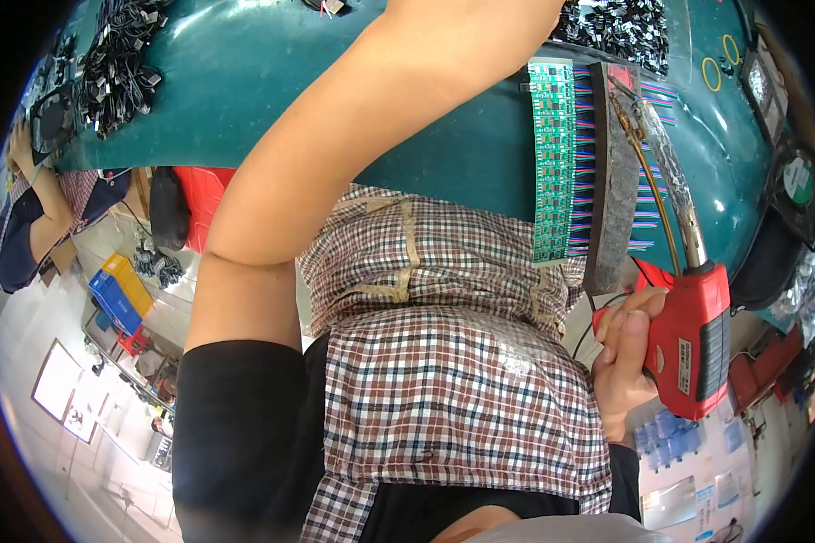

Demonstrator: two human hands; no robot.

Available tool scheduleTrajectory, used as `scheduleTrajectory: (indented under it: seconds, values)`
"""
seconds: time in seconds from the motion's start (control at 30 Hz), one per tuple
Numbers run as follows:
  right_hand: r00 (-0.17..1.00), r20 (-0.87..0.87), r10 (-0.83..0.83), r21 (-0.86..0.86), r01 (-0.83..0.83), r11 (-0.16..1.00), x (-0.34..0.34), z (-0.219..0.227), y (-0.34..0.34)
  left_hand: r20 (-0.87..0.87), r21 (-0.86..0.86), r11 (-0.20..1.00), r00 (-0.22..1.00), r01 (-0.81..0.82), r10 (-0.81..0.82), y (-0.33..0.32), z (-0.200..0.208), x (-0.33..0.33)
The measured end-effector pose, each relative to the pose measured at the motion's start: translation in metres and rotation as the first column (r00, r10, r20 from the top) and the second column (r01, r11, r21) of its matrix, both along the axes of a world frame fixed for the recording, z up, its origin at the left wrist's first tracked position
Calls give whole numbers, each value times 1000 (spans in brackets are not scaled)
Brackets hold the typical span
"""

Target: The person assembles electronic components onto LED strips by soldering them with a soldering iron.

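My right hand is wrapped round the grip of a red and black soldering gun. Its long metal barrel and a thin brass-coloured tube point away from me, the tip over the far end of a grey bar. Beside that bar lies a panel of green circuit boards joined in a row. Thin coloured wires run from the boards under the bar and stick out on its right side. My left forearm reaches across the table to the upper right, and the hand is cut off by the top edge.
Bundled black cables lie on the green table mat at the far left. A heap of small black and metal connectors is at the far right, near yellow rubber bands. Another person's arm rests at the left edge.
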State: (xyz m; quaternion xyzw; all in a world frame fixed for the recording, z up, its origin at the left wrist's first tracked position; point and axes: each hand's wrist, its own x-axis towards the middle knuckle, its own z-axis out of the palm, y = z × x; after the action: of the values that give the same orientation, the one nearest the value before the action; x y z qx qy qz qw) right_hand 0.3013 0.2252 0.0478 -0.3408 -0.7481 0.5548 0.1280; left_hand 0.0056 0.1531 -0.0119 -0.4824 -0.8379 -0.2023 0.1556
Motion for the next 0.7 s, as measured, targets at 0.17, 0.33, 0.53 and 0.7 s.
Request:
scheduleTrajectory:
  seconds: [0.17,0.33,0.53,0.7]
  values:
    - [996,11,88,48,-88,995,2,-2,4,7,40,999,1000,2,-2,-4,0,-1]
    - [996,35,87,38,-88,995,3,-1,4,297,175,984,955,-39,-15,-13,13,-2]
    - [999,9,50,21,-50,999,3,-2,0,346,165,985,938,-42,-18,-11,7,-4]
    - [999,17,30,19,-31,999,9,-5,3,714,222,969,695,-109,-85,-19,33,13]
